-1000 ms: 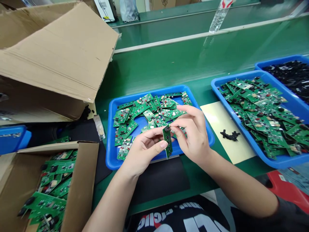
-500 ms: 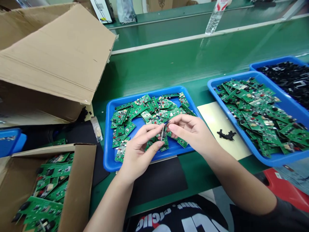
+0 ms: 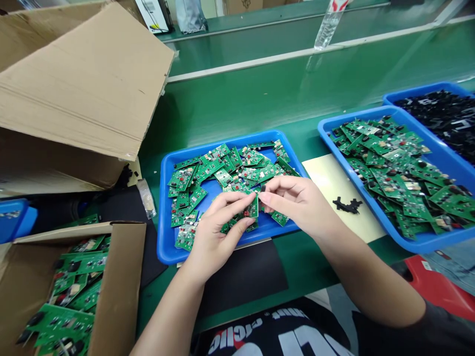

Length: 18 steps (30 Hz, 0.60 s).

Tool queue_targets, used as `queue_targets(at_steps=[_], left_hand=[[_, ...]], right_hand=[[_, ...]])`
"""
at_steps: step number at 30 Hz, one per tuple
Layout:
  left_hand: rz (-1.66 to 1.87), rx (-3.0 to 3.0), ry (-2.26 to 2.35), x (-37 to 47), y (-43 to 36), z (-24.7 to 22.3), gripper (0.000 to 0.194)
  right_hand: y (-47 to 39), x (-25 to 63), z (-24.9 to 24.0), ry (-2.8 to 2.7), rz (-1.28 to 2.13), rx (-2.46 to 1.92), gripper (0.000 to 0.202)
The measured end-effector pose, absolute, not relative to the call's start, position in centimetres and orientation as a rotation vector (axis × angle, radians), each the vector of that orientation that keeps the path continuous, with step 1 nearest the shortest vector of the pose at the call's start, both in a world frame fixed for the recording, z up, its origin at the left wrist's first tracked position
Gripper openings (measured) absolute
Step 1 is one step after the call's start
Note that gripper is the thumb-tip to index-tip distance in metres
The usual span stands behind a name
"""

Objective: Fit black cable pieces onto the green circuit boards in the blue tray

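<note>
Over the middle blue tray (image 3: 218, 142), my left hand (image 3: 218, 232) grips a small green circuit board (image 3: 254, 207) between thumb and fingers. The board is tilted and its face partly shows. My right hand (image 3: 297, 202) is closed in a pinch at the board's upper corner, with a small black part (image 3: 263, 189) at the fingertips. Whether that part touches the board cannot be made out. Beneath both hands, loose circuit boards (image 3: 210, 168) lie heaped in the tray.
To the right, a second blue tray (image 3: 326, 129) holds piled boards, and another tray (image 3: 393, 97) behind it holds black parts (image 3: 441, 116). Several black pieces (image 3: 347, 204) lie on a yellowish sheet (image 3: 322, 173). Cardboard boxes (image 3: 122, 267) stand left; a bottle (image 3: 328, 27) stands at the back.
The board in my left hand has turned from nearly edge-on to show more of its green face. My right fingertips have shifted slightly at its upper corner. The view has moved a little.
</note>
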<state>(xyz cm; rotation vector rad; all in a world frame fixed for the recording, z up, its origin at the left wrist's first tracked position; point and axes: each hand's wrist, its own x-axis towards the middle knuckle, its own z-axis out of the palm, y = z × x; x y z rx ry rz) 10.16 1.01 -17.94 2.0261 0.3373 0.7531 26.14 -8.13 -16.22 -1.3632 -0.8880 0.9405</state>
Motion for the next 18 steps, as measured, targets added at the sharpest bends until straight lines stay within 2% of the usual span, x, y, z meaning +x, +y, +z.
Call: queue_targets(at_steps=[7, 13, 18], left_hand=[[0.697, 1.979, 0.404, 10.28, 1.01, -18.03, 0.036], [0.694, 1.965, 0.451, 10.27, 1.07, -18.04, 0.034], [0.737, 1.957, 0.471, 10.24, 0.98, -18.17, 0.033]], right_hand=[[-8.57, 26.00, -15.86, -1.150, 0.654, -1.437, 0.014], [-8.30, 26.01, -16.46, -1.438, 0.234, -1.397, 0.014], [-8.34, 26.08, -16.76, -1.514, 0.191, -1.308, 0.010]])
